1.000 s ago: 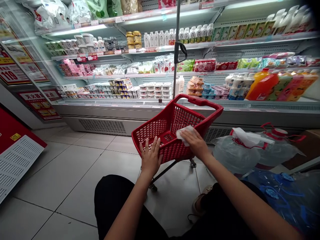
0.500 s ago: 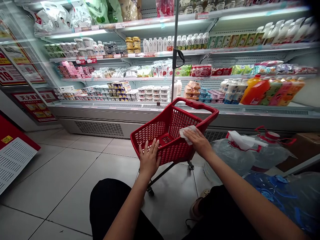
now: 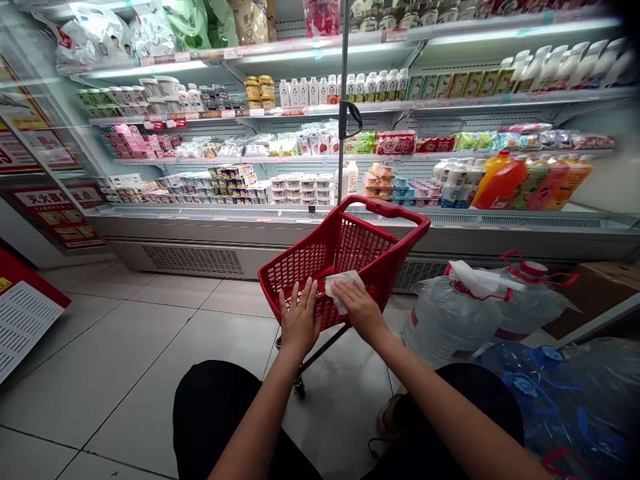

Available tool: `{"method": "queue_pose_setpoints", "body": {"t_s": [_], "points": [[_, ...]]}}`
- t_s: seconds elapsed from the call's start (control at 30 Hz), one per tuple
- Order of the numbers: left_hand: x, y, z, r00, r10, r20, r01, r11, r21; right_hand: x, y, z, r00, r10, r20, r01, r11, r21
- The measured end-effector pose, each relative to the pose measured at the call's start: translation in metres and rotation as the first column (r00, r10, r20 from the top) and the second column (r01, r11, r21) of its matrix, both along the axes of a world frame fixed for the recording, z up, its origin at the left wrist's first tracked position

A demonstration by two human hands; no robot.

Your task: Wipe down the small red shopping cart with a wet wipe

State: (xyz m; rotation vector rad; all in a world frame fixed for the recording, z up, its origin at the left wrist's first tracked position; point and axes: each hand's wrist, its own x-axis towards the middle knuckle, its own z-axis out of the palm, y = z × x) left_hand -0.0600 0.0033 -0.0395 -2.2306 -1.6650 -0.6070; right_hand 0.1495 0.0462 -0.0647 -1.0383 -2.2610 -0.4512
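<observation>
A red plastic shopping basket cart (image 3: 295,263) with a lattice body and a raised handle stands on thin metal legs with casters. My left hand (image 3: 300,320) lies on its near side with the fingers spread, holding nothing. Under the fingers of my right hand (image 3: 357,303) a white cloth or wipe (image 3: 336,283) is pressed against the near rim, just right of my left hand. Part of the cloth is hidden beneath the fingers.
Behind the cart runs a refrigerated display (image 3: 280,230) with shelves of bottles, cups and packs. Large clear water jugs (image 3: 450,317) and blue-capped ones (image 3: 530,380) stand at the right, near a cardboard box (image 3: 590,293). A red and white unit (image 3: 30,327) is at the left.
My right hand has slid left along the near rim with the cloth, closer to my left hand. The left hand rests in nearly the same place. The view has shifted slightly.
</observation>
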Motion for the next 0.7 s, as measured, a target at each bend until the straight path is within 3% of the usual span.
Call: {"method": "queue_pose_setpoints", "body": {"t_s": [0.07,0.17,0.33,0.43,0.57,0.63,0.7], "points": [[-0.001,0.0,-0.001,1.0,0.002,0.002,-0.002,1.0,0.005,-0.006,-0.005,0.001,0.999,0.052,0.009,-0.052,0.999,0.005],[-0.004,0.0,-0.002,1.0,-0.011,0.01,0.011,1.0,0.006,0.012,0.001,0.008,0.995,0.096,0.025,-0.096,0.995,0.021],[-0.001,-0.001,-0.003,0.998,-0.062,-0.006,0.062,0.998,0.018,0.048,0.017,0.012,0.998,-0.027,-0.052,0.027,1.0,0.008],[0.007,-0.002,-0.005,0.996,-0.092,-0.014,0.092,0.996,0.021,0.026,0.007,0.003,0.994,-0.055,-0.091,0.055,0.998,-0.003],[0.013,-0.001,-0.009,0.997,-0.079,-0.001,0.079,0.997,0.017,-0.022,-0.018,-0.008,0.997,0.051,-0.064,-0.051,0.999,0.002],[0.011,-0.001,-0.011,0.997,-0.081,0.003,0.081,0.997,0.018,-0.027,-0.023,-0.007,0.993,0.111,-0.033,-0.111,0.994,0.007],[0.008,-0.002,-0.012,0.996,-0.092,0.006,0.092,0.995,0.023,-0.015,-0.018,-0.003,0.991,0.134,-0.012,-0.134,0.991,0.008]]}}
